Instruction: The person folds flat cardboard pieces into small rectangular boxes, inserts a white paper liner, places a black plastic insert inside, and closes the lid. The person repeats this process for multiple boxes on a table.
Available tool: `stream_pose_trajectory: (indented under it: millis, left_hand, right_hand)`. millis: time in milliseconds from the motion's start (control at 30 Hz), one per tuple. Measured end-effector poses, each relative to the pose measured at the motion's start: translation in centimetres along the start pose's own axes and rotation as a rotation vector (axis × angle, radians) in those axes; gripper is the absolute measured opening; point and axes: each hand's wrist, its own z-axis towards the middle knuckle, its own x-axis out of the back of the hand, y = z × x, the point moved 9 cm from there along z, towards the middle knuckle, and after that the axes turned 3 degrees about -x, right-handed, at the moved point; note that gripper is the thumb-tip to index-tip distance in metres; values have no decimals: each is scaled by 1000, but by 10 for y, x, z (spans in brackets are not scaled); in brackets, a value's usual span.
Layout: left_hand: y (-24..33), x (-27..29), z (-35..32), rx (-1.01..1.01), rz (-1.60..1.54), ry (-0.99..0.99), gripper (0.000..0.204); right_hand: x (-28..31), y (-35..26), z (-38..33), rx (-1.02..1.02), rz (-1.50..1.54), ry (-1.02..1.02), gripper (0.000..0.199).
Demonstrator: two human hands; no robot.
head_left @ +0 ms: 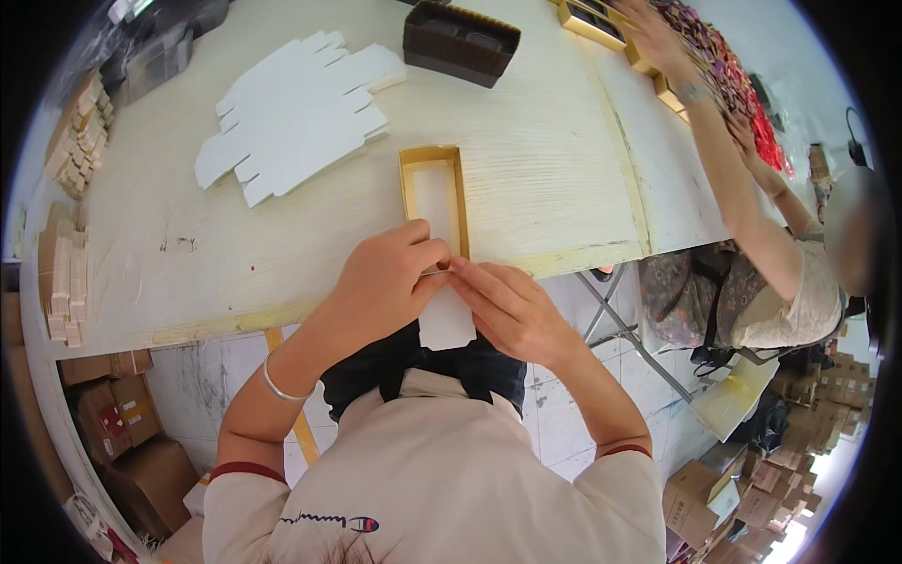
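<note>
In front of me a narrow gold paperboard box [459,193] with a white inside lies lengthwise, its far walls standing up. From its near end a white flap [447,321] hangs past the table's front edge over my lap. My left hand [387,273] is closed, thumb and fingers pinching the near end of the box. Beside it my right hand [512,308] also pinches there, its fingertips meeting the left ones. A thin pale edge shows between them; the rest of the grip is hidden. Farther off lies a stack of flat white die-cut card blanks [299,117].
Nested brown plastic trays [460,42] stand at the table's far side. Pale card pieces [68,273] are piled at the left edge. Another person's hand [658,42] is by gold boxes [594,23] at far right, near a colourful heap [719,70]. Cardboard cartons [136,414] sit lower left.
</note>
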Motion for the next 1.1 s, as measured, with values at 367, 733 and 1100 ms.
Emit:
stream_pose_trajectory:
  millis: [367,733,1100]
  left_hand:
    - [-15,0,-6,114,-453,-190,31]
    - [7,12,1,-4,-96,52,18]
    - [11,11,-11,-147,-11,125,16]
  right_hand:
    - [-1,42,6,-578,588,338,33]
    - [-3,14,17,-286,7,138,33]
    - [-5,22,34,-327,47,-27,15]
